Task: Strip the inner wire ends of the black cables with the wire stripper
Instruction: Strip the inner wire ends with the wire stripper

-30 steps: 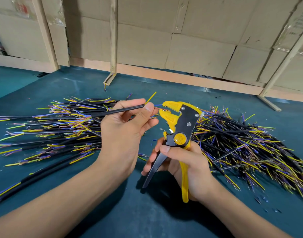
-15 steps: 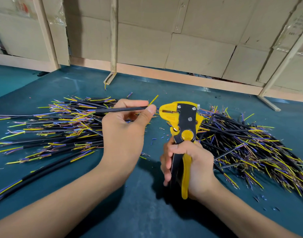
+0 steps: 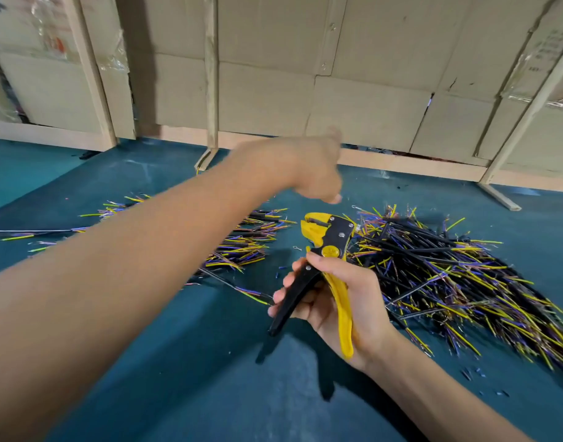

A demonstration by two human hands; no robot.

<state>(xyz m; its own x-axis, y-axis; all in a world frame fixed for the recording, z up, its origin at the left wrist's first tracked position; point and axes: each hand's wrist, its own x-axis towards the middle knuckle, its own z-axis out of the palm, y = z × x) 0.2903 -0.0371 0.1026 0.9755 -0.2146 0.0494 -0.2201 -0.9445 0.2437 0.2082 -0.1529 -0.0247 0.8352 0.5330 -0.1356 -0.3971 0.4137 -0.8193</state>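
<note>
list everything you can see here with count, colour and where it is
stripper: one, yellow and black, mid-frame, in the right hand
right pile: many black cables with yellow and purple ends, right of the stripper
left pile: many black cables, same ends, partly behind the left forearm
table: one, teal, under it all
scraps: several, dark, on the table at right
cardboard: beige panels along the back
wooden posts: pale, against the cardboard
left hand: blurred, stretched out above the far table
right hand: grips the stripper's handles
</note>
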